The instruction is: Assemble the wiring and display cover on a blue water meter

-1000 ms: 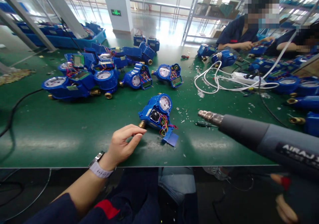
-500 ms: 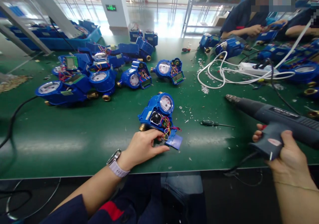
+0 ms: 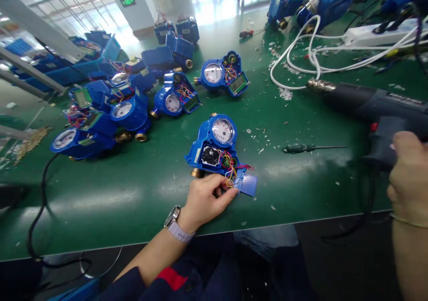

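Observation:
A blue water meter (image 3: 219, 134) lies opened in front of me, its round dial facing up and thin coloured wires (image 3: 230, 167) spilling from the housing. A small blue cover (image 3: 248, 185) hangs beside it at the near right. My left hand (image 3: 209, 198) pinches the near edge of that cover between thumb and fingers, close to the wires; the fingertips are partly hidden. At the right, my right hand (image 3: 409, 171) is wrapped round the handle of a dark heat gun (image 3: 361, 98), blurred by motion. The gun's metal nozzle points left, above the table.
A screwdriver (image 3: 301, 148) lies right of the meter. Beyond it are a white cable (image 3: 272, 76) and a power strip (image 3: 377, 34). More blue meters (image 3: 174, 100) crowd the left and back of the green table (image 3: 110, 198). A blue crate (image 3: 113, 47) stands far left.
My right hand has lifted the heat gun up and away from me. My left thumb and fingers have closed on the cover's edge. The view has shifted and tilted.

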Demonstrator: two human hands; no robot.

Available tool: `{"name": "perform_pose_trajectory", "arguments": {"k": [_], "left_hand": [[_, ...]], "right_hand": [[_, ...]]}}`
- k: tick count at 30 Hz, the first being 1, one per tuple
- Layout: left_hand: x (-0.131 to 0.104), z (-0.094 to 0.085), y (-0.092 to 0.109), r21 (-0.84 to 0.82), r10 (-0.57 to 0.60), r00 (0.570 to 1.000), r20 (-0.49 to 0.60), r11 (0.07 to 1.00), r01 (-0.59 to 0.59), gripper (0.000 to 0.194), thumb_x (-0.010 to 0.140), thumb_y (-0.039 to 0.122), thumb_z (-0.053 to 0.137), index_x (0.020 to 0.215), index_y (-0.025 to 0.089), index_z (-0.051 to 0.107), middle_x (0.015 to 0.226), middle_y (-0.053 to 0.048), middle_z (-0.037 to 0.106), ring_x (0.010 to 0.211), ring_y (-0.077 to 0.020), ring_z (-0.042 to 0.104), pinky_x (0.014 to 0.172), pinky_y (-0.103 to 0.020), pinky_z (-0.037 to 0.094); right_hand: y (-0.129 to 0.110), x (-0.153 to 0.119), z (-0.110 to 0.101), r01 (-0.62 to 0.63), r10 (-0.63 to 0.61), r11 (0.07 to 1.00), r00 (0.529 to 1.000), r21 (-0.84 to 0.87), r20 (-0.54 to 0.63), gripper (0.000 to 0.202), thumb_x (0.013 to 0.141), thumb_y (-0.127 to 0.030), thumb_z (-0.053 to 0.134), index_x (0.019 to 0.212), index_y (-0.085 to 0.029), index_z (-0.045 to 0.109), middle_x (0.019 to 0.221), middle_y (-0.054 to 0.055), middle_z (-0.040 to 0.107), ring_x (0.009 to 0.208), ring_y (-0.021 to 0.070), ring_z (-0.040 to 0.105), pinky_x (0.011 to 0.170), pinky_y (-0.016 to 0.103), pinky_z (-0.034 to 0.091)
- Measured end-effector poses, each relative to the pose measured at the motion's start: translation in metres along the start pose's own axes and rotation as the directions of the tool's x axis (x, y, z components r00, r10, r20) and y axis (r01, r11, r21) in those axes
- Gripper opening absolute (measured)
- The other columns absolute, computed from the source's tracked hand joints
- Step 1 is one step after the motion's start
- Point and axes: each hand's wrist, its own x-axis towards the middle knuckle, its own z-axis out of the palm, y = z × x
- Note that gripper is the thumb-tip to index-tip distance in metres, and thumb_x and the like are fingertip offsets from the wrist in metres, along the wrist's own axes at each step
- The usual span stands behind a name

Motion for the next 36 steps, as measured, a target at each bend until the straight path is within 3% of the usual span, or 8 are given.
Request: {"name": "perform_pose_trajectory", "arguments": {"k": [2, 4, 8, 11, 17, 22, 29, 36], "left_hand": [[0.001, 0.000, 0.002, 0.001, 0.006, 1.000, -0.011, 1.000, -0.006, 0.016, 0.085, 0.026, 0.064, 0.073, 0.016, 0.063, 0.063, 0.000, 0.066, 0.049, -0.0086, 0.054, 0.049, -0.020, 0.041], [0.002, 0.000, 0.003, 0.019, 0.012, 1.000, -0.023, 1.000, -0.012, 0.016, 0.085, 0.024, 0.062, 0.070, 0.016, 0.062, 0.062, 0.000, 0.066, 0.050, -0.0087, 0.055, 0.049, -0.021, 0.041], [0.004, -0.001, 0.004, 0.058, 0.042, 0.998, -0.049, 0.998, -0.039, 0.018, 0.084, 0.020, 0.058, 0.067, 0.017, 0.061, 0.058, 0.000, 0.063, 0.048, -0.0087, 0.055, 0.049, -0.020, 0.041], [0.005, -0.003, 0.004, 0.077, 0.069, 0.996, -0.054, 0.995, -0.065, 0.019, 0.085, 0.018, 0.056, 0.067, 0.017, 0.060, 0.057, 0.000, 0.063, 0.049, -0.0092, 0.056, 0.050, -0.020, 0.042], [0.004, -0.008, 0.003, 0.035, 0.083, 0.996, -0.025, 0.996, -0.082, 0.021, 0.090, 0.018, 0.049, 0.076, 0.016, 0.065, 0.065, -0.002, 0.068, 0.057, -0.0115, 0.062, 0.056, -0.022, 0.046], [0.000, -0.010, -0.001, -0.033, 0.003, 0.999, -0.045, 0.999, -0.004, 0.022, 0.091, 0.019, 0.050, 0.076, 0.016, 0.066, 0.067, -0.002, 0.069, 0.057, -0.0113, 0.062, 0.056, -0.022, 0.045], [-0.001, -0.009, -0.002, -0.169, -0.138, 0.990, 0.007, 0.976, 0.137, 0.027, 0.092, 0.026, 0.051, 0.071, 0.014, 0.065, 0.059, -0.001, 0.064, 0.051, -0.0099, 0.056, 0.050, -0.021, 0.041], [0.000, -0.010, 0.001, -0.223, -0.169, 0.986, 0.006, 0.960, 0.166, 0.032, 0.092, 0.029, 0.052, 0.066, 0.014, 0.064, 0.055, 0.000, 0.059, 0.051, -0.0096, 0.052, 0.051, -0.021, 0.038]], "right_hand": [[-0.052, -0.034, 0.000, 0.127, -0.149, 0.976, 0.982, 0.177, 0.117, 0.042, 0.082, -0.027, 0.071, 0.122, -0.018, 0.065, 0.126, 0.014, 0.061, 0.110, 0.0274, 0.061, 0.087, 0.041, 0.048], [-0.097, -0.069, 0.003, 0.190, -0.254, 0.951, 0.931, 0.246, 0.264, 0.031, 0.084, -0.019, 0.067, 0.115, -0.022, 0.067, 0.126, 0.011, 0.060, 0.117, 0.0274, 0.056, 0.097, 0.047, 0.044], [-0.141, -0.123, 0.016, 0.255, -0.448, 0.870, 0.765, 0.422, 0.462, 0.020, 0.084, -0.014, 0.064, 0.103, -0.021, 0.064, 0.115, 0.010, 0.063, 0.106, 0.0247, 0.059, 0.090, 0.044, 0.048], [-0.149, -0.144, 0.025, 0.200, -0.472, 0.844, 0.717, 0.497, 0.513, 0.016, 0.085, -0.015, 0.063, 0.100, -0.020, 0.063, 0.109, 0.009, 0.062, 0.101, 0.0232, 0.060, 0.085, 0.041, 0.050], [-0.159, -0.156, 0.034, 0.142, -0.437, 0.855, 0.713, 0.499, 0.548, 0.013, 0.086, -0.015, 0.064, 0.098, -0.020, 0.063, 0.104, 0.008, 0.060, 0.096, 0.0209, 0.058, 0.081, 0.038, 0.050], [-0.163, -0.158, 0.035, 0.138, -0.429, 0.864, 0.703, 0.484, 0.566, 0.012, 0.085, -0.013, 0.065, 0.095, -0.019, 0.063, 0.102, 0.007, 0.058, 0.095, 0.0199, 0.057, 0.081, 0.037, 0.049], [-0.172, -0.156, 0.037, 0.196, -0.448, 0.870, 0.699, 0.453, 0.558, 0.011, 0.086, -0.011, 0.063, 0.094, -0.019, 0.063, 0.094, 0.007, 0.057, 0.088, 0.0193, 0.055, 0.076, 0.036, 0.048], [-0.176, -0.155, 0.040, 0.278, -0.466, 0.877, 0.690, 0.392, 0.554, 0.002, 0.088, -0.015, 0.064, 0.090, -0.016, 0.064, 0.086, 0.006, 0.059, 0.080, 0.0192, 0.053, 0.070, 0.034, 0.044]]}}
